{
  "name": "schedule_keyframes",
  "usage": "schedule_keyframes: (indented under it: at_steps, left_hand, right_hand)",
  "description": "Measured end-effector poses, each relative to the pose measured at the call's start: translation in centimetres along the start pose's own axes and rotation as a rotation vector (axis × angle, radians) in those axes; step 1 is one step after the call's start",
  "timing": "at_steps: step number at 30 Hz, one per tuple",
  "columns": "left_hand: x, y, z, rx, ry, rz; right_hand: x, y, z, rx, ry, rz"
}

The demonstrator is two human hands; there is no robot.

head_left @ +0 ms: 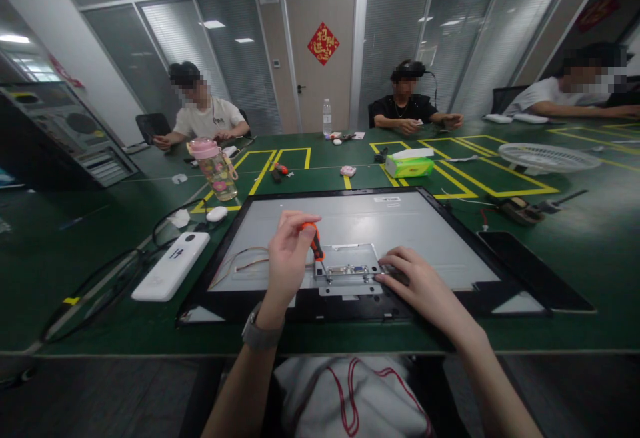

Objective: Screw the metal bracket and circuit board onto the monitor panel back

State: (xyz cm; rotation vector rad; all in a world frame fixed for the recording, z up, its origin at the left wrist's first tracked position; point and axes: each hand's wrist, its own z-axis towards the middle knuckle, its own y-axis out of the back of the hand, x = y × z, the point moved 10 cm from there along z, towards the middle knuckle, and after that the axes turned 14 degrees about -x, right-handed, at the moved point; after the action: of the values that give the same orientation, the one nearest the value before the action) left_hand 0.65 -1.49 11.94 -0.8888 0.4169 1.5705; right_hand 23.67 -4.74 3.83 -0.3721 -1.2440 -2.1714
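Observation:
My left hand (290, 251) is closed around the orange and black handle of a screwdriver (316, 245). The tool is tilted, its shaft pointing down at the left end of a metal bracket (350, 258) with video ports along its front edge. At the bracket's right end rests my right hand (413, 278), fingers spread and fingertips touching its edge. Under both hands lies a monitor panel (425, 231) with a grey metal back and a black frame. Thin wires (245, 261) run from beneath my left hand across the panel's left side. The screwdriver's tip is too small to make out.
A white power bank (171, 267) and black cables (115, 261) lie left of the panel, a pink-lidded bottle (216, 171) behind them. Right of it is a dark flat slab (535, 271). A green tissue pack (410, 165) lies beyond. Several people sit across the table.

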Motion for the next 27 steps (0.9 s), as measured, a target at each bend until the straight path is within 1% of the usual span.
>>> schedule_keyframes:
  at_steps: [1, 5, 6, 10, 11, 14, 15, 16, 19, 20, 21, 25, 27]
  left_hand:
    - [0.2, -0.1, -0.1, 0.007, 0.019, -0.007]
    - [1.5, -0.3, -0.4, 0.028, 0.167, -0.080]
    - [1.6, -0.3, -0.4, 0.026, 0.169, -0.081]
    - [0.6, -0.2, -0.2, 0.020, 0.056, -0.016]
    - [0.8, -0.2, -0.2, 0.021, 0.068, -0.013]
    - [1.7, -0.3, -0.4, 0.014, 0.184, -0.083]
    - [1.7, -0.4, -0.4, 0.012, 0.189, -0.100]
    - [1.5, -0.4, -0.4, 0.013, 0.169, -0.102]
    - [0.3, -0.5, -0.2, 0.021, 0.049, -0.050]
    - [0.2, -0.5, -0.2, 0.029, 0.037, -0.033]
    - [0.3, -0.6, -0.2, 0.038, 0.052, -0.025]
    - [1.7, -0.7, -0.6, 0.069, 0.204, -0.066]
    - [2.0, -0.7, -0.8, 0.067, 0.236, -0.096]
  right_hand:
    - [0.0, 0.0, 0.0, 0.001, 0.001, -0.001]
    - [0.0, 0.0, 0.0, 0.000, 0.002, -0.005]
    - [0.0, 0.0, 0.0, -0.003, 0.001, -0.005]
    - [0.0, 0.0, 0.0, 0.003, -0.002, -0.010]
    - [0.0, -0.1, 0.0, 0.005, -0.001, -0.010]
    - [0.0, 0.0, 0.0, -0.004, 0.003, -0.003]
    - [0.0, 0.0, 0.0, -0.005, 0.004, 0.000]
    - [0.0, 0.0, 0.0, -0.005, 0.004, 0.002]
    - [0.0, 0.0, 0.0, 0.001, 0.000, 0.002]
    - [0.0, 0.0, -0.1, 0.003, 0.000, 0.002]
    - [0.0, 0.0, -0.1, 0.003, -0.001, 0.002]
    - [-0.1, 0.0, -0.1, -0.005, 0.002, 0.003]
    - [-0.1, 0.1, -0.1, -0.012, 0.004, 0.006]
